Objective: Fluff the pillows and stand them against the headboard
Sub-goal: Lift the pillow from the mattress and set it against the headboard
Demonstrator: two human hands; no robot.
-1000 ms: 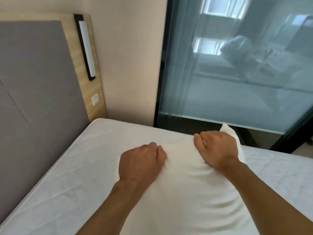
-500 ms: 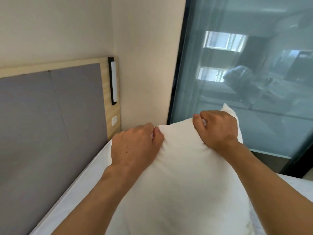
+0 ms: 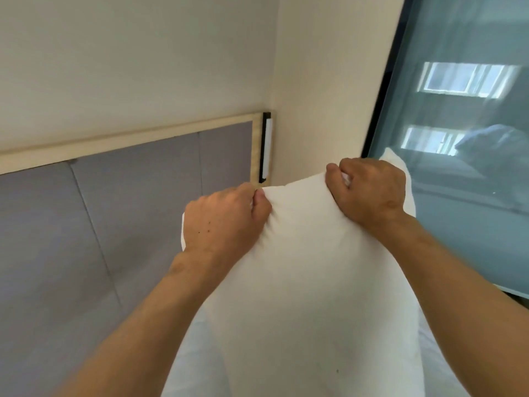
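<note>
White pillow point(image 3: 309, 282) held up, upright, to right of headboard point(image 3: 120, 213) and apart from it. Left hand point(image 3: 223, 222) fisted, clamped on pillow's top edge near its left corner. Right hand point(image 3: 369, 190) fisted, clamped on top edge near right corner; corner tip pokes out behind knuckles. Bed point(image 3: 194, 365) shows below pillow. Wall lamp point(image 3: 266, 147) on headboard's right end. Glass partition point(image 3: 463, 144) right of pillow.
</note>
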